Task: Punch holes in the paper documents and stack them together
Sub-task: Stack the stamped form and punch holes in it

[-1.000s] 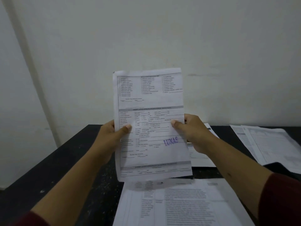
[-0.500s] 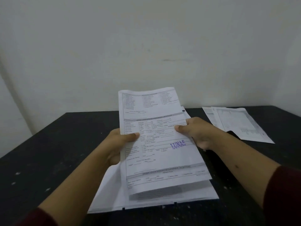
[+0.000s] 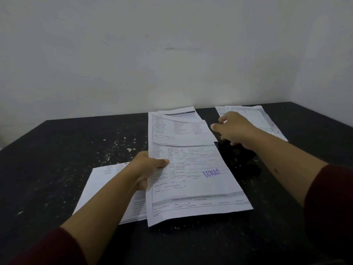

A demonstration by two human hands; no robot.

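My left hand [image 3: 148, 169] pinches the left edge of a printed form [image 3: 193, 169] with a purple LUNAS stamp, held low over the black table [image 3: 57, 159]. A flat stack of papers [image 3: 107, 186] lies under it at the left, partly covered by my arm and the form. My right hand [image 3: 233, 129] is off the form, fingers apart, hovering above a black hole punch [image 3: 238, 159] just right of the sheet. Another sheet [image 3: 183, 112] peeks out behind the form's top edge.
A further pile of printed papers [image 3: 257, 117] lies at the back right of the table, behind my right hand. A pale wall runs along the table's far edge and right side. White specks dot the tabletop at the left.
The form came down from upright in front of the wall to low over the table. My right hand let go of its right edge and moved right, over the hole punch.
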